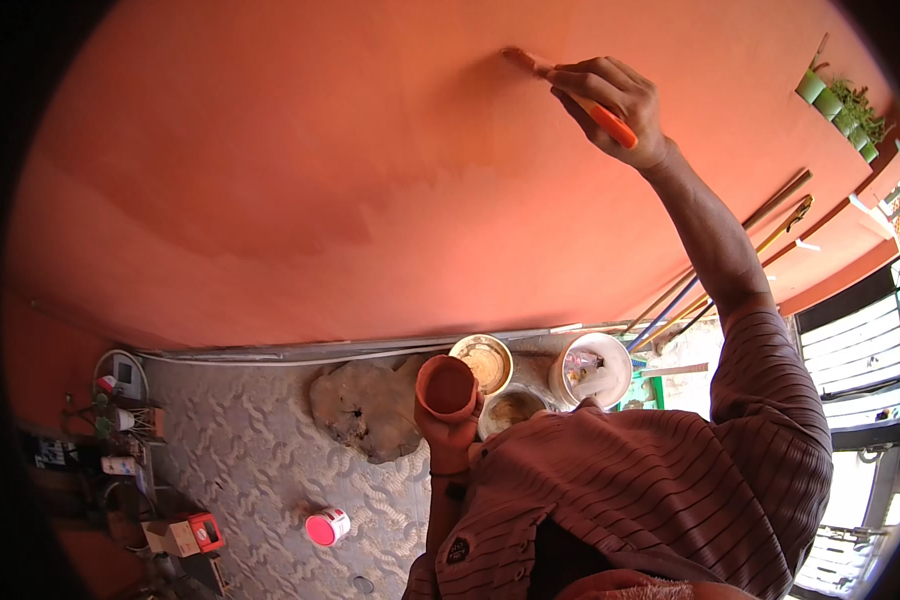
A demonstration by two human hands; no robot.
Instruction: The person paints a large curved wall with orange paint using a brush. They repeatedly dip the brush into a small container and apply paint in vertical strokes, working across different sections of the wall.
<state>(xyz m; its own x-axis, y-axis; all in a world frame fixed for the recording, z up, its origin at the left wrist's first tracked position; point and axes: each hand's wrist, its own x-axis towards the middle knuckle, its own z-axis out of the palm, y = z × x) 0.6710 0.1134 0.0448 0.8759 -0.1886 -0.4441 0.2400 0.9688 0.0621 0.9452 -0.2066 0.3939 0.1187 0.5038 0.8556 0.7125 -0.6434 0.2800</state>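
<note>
My right hand grips a paintbrush by its orange handle, arm stretched up and out. The brush's bristles are at the orange-painted wall, seemingly touching it. Darker, fresher-looking patches show on the paint left of and below the brush. Held low in front of my chest, a small cup rests in my left hand. Reddish-orange paint appears to be inside the cup. The fingers of the left hand wrap around its underside and side.
Buckets stand by the wall's foot beside a wooden stump slab. Long poles lean at the right, below green planters. A pink-lidded paint can sits on the patterned floor. Boxes are at lower left.
</note>
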